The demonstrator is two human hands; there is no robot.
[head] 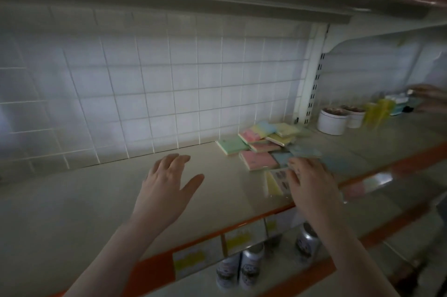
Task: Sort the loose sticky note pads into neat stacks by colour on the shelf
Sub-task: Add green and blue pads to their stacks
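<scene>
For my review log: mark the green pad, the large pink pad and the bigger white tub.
green pad [232,144], head view, top face.
large pink pad [259,160], head view, top face.
bigger white tub [331,122], head view, side wall.

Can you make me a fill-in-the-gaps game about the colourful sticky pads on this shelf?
1. The left hand hovers open and holds ____.
2. The right hand rests on a pad with a ____ edge.
3. The green pad lies ____ of the pink pad.
4. The white tubs stand to the pile's ____.

Answers: nothing, yellow, left, right

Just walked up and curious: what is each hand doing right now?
Left hand: open, fingers spread above the shelf, holding nothing.
Right hand: on a yellow pad; blurred, grip cannot be told.
</scene>
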